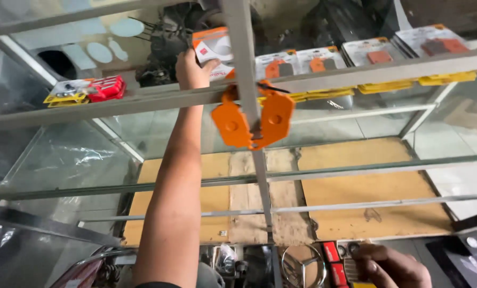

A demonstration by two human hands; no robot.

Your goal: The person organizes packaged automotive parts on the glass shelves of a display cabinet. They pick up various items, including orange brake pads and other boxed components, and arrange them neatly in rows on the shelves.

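Head view: left hand (192, 69) reaching into glass display case (68, 160), fingers clamped on orange-and-white packet (213, 49) at upper shelf rail (116, 104). Right hand (390, 266) low, curled around small dark object, grip unclear. Risk, judged: packet snagging orange pads (253, 121) hung on upright bar, knocking them down.

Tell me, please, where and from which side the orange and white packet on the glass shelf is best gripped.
Probably by its near left edge, coming from the front, where the left hand already touches the orange and white packet. It stands tilted at the row's left end; a metal post blocks its right side.
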